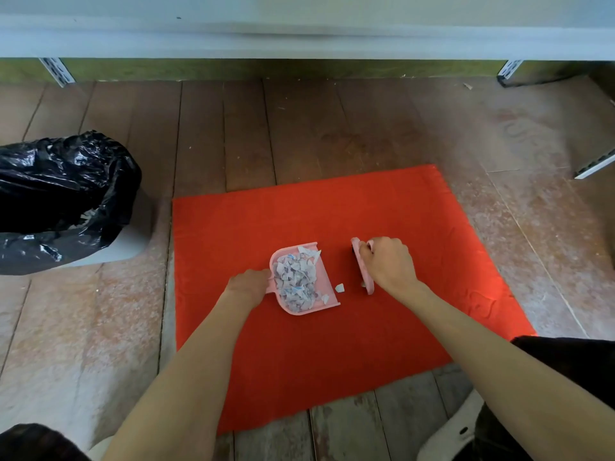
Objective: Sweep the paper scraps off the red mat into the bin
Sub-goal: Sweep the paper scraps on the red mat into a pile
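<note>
Worn wooden floorboards point(66, 327) lie under everything, pale and scratched in many places. Nearest to the camera, two bare forearms reach forward over the near edge of the red mat point(299, 361), which lies flat on the boards.

On the mat the left hand point(248, 287) holds the handle of a pink dustpan point(324, 277). The hand is closed around the handle, but the fingers themselves are hidden under its back. The pan rests on the mat with its open lip turned to the right. Inside it lies a heap of paper scraps point(296, 281): small torn pieces, white and grey with a little blue print. One loose scrap point(339, 288) is on the mat just beside the lip, and a tiny one sits on the lip itself.

A little to the right, the right hand point(389, 264) grips a pink brush point(367, 281) from above, with the fingers curled over its back. The brush stands on the mat, apart from the pan.

I think the scraps are very light and will slide or fly away easily. The pan seems stiff plastic, so it is best held by the handle and kept level, or tipped a bit backward.

Farther to the left, off the mat, stands the bin point(131, 242), lined with a shiny black bag point(83, 168); some paper already shows inside. Behind all is a white wall point(299, 34).
</note>
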